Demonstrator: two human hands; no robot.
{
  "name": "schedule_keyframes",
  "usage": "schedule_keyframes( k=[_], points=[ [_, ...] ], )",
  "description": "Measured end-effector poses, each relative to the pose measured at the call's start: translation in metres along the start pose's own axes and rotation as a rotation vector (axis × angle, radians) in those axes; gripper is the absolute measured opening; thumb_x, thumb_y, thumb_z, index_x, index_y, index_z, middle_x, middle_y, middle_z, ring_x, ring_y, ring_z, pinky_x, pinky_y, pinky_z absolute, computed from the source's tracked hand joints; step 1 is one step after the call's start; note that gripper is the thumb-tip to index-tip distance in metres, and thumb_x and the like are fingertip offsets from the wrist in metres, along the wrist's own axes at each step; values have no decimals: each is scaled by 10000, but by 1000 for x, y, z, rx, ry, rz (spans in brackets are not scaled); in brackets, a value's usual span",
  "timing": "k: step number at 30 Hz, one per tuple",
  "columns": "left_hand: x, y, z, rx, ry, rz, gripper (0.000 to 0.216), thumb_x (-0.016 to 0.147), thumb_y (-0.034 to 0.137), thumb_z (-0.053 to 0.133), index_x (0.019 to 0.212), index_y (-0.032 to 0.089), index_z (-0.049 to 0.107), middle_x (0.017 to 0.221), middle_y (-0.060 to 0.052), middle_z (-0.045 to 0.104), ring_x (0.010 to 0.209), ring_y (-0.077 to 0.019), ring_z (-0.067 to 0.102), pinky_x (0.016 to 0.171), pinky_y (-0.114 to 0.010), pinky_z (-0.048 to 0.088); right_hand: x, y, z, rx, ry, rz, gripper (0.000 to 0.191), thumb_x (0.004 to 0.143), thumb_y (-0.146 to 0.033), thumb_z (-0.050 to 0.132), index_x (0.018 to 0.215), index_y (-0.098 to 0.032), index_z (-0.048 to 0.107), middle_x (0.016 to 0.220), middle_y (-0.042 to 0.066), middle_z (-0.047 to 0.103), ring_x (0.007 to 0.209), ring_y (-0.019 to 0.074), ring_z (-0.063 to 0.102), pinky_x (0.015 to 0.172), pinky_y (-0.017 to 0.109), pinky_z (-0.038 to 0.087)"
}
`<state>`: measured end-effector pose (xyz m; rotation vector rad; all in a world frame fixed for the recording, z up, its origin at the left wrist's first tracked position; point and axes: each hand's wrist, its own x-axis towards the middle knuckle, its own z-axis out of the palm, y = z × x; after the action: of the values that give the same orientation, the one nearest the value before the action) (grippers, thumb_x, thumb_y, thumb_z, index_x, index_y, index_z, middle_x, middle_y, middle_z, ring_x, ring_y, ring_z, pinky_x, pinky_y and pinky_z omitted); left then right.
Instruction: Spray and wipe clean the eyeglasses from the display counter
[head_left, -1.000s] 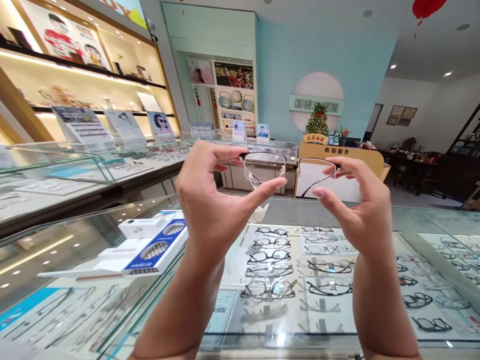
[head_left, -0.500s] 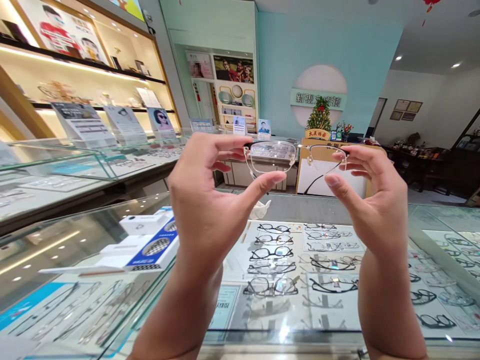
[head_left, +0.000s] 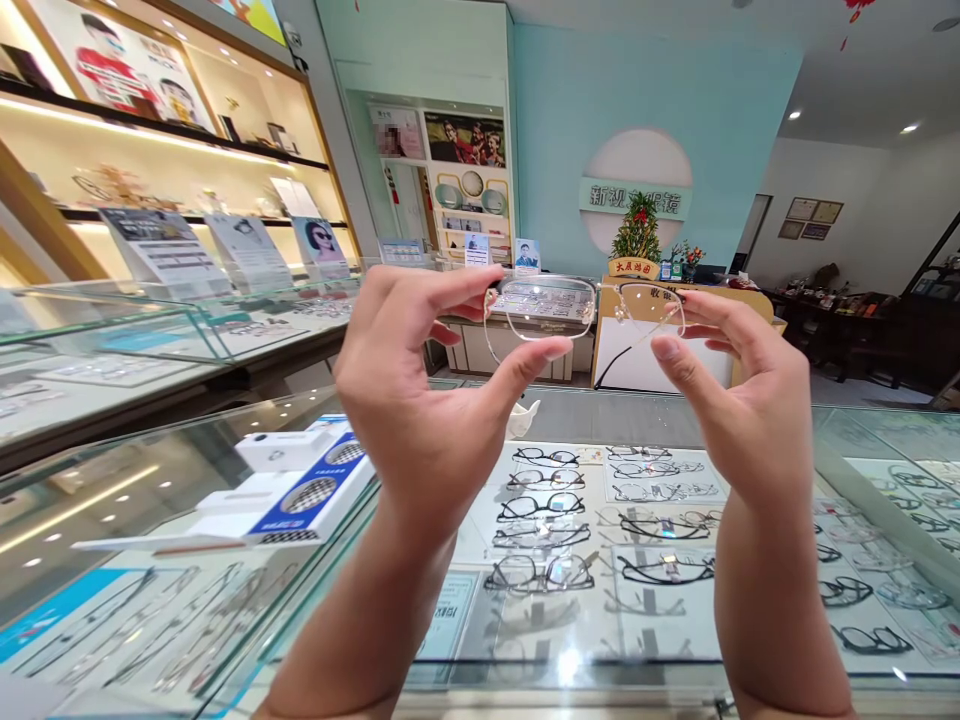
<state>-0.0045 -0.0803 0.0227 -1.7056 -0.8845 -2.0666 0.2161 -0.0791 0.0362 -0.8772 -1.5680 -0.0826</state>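
Note:
A pair of thin metal-rimmed eyeglasses (head_left: 551, 308) is held up at chest height, between both hands. My left hand (head_left: 427, 390) pinches it at the left side, index finger along the top and thumb below the lens. At the right end, my right hand (head_left: 739, 385) grips the frame near the hinge between index finger and thumb. One dark-tipped temple arm hangs down behind the right lens. Beneath my hands, several eyeglasses (head_left: 540, 507) lie in rows inside the glass display case (head_left: 525, 672).
A blue and white box (head_left: 311, 495) stands on the glass top at the left. More glass cases (head_left: 210, 320) line the left side. Beyond are a wooden reception counter (head_left: 660, 350), a potted plant (head_left: 636, 230) and lit wall shelves (head_left: 187, 135).
The eyeglasses have turned slightly, so the left lens looks wider and the right one narrower. Both hands keep their hold, with the right shifted a little to the left.

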Motion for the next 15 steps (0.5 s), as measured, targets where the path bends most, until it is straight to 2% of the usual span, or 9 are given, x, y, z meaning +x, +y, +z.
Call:
schedule_keyframes(
  k=[8, 15],
  points=[
    [-2, 3, 2, 16, 32, 1, 405, 831, 495, 911, 1202, 393, 784, 1040, -25, 730, 1079, -315, 703, 897, -526, 620, 0, -1, -1, -28, 5, 5, 434, 922, -587, 778, 1219, -271, 794, 1191, 88, 824, 1030, 266, 772, 946, 504, 626],
    [-2, 2, 5, 48, 37, 36, 418, 816, 475, 922, 1207, 410, 791, 1015, -40, 738, 1032, -326, 706, 903, -560, 639, -1, 0, -2, -23, -11, 29, 426, 914, -556, 795, 1227, -267, 806, 1178, 87, 831, 1046, 276, 770, 955, 517, 625]
  ],
)
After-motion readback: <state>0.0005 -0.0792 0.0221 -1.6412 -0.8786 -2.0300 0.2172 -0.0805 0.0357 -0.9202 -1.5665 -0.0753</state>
